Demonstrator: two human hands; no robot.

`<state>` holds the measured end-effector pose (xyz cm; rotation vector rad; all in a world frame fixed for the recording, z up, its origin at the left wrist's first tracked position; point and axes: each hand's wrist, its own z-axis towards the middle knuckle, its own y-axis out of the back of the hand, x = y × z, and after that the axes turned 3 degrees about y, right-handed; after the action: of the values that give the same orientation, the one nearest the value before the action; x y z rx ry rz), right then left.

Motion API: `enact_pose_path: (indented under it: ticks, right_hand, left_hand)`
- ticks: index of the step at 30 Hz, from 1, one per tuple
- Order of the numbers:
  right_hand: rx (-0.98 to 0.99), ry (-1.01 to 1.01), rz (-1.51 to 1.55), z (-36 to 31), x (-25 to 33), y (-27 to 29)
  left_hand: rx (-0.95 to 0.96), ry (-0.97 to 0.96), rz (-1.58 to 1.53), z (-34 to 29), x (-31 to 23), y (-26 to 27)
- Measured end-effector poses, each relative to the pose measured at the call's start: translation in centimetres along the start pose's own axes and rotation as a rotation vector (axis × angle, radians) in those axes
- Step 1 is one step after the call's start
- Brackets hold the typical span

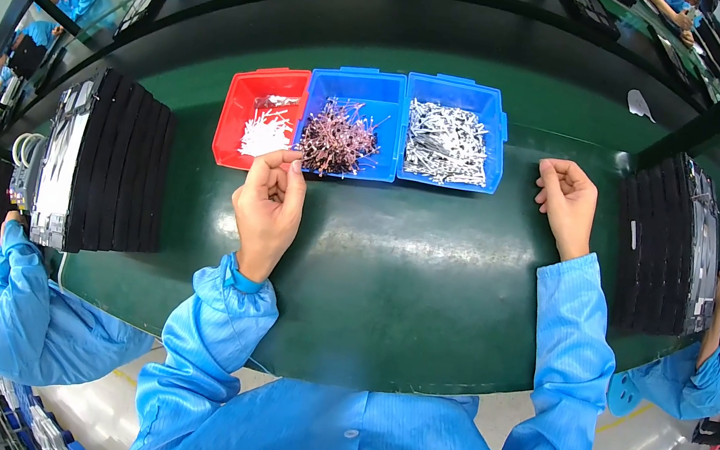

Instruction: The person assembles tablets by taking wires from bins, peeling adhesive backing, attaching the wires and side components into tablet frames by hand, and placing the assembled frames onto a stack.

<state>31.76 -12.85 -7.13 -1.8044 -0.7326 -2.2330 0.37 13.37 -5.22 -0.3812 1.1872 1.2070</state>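
My left hand [270, 211] is closed, its thumb and forefinger tips together at the front edge of the bins. Anything between those tips is too small to make out. Just beyond it stand a red bin [227, 124] with small white pieces [266, 133] and a blue bin [358, 86] with a tangle of thin reddish-brown leaded parts [336, 138]. Another blue bin [498, 157], to the right, holds many white-and-grey thin pieces [446, 144]. Right of that bin, above the green table, my right hand [568, 201] has its fingers curled in; whether they hold anything is hidden.
Stacks of black trays stand at the left [124, 169] and right [658, 244] of the green table [403, 307]. A scrap of white material [640, 104] lies at the back right. Co-workers in blue sit at the left [44, 316] and right [694, 372]; others work beyond the rear shelf.
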Motion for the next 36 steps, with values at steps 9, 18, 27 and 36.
enact_pose_path:
  ticks: [9,18,27,36]
  right_hand:
    - [0.006,-0.005,0.017,-0.01,-0.06,0.02]
    - [0.002,-0.001,-0.009,-0.07,-0.01,0.03]
    - [0.002,-0.010,-0.007,-0.12,0.10,0.00]
    - [0.008,0.007,-0.011,-0.07,-0.02,0.04]
  left_hand:
    - [-0.056,0.016,-0.083,0.04,0.17,-0.02]
    - [-0.031,0.048,-0.057,0.00,-0.05,0.05]
    - [-0.018,0.041,-0.106,0.00,0.14,0.03]
    - [0.039,0.028,-0.032,-0.05,0.28,0.06]
